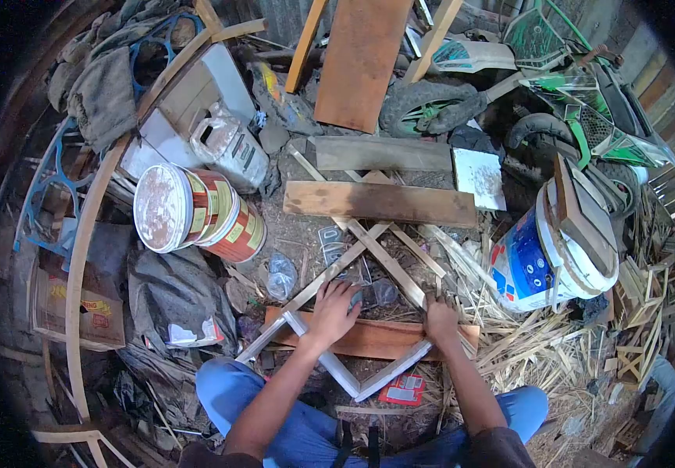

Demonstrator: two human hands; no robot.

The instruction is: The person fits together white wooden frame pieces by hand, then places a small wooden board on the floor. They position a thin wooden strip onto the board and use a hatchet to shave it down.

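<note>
My left hand [333, 312] is low over the left arm of crossed wooden strips [369, 238], its fingers bent around something small and greenish that I cannot make out. My right hand [441, 318] rests at the lower end of the right strip, its fingers closed on the wood. Below both hands, a pale V-shaped wooden frame [357, 388] points toward my body. Under the strips lies a reddish-brown board [380, 338]. A longer brown plank [376, 203] lies across the strips' upper part.
Stacked paint buckets [167, 209] and a dirty jerrycan [236, 152] stand left. A blue-white bucket [529, 261] holding wood is right, beside wood shavings [517, 343]. A green motorbike [587, 117] is behind it. A red packet [402, 389] lies near my legs.
</note>
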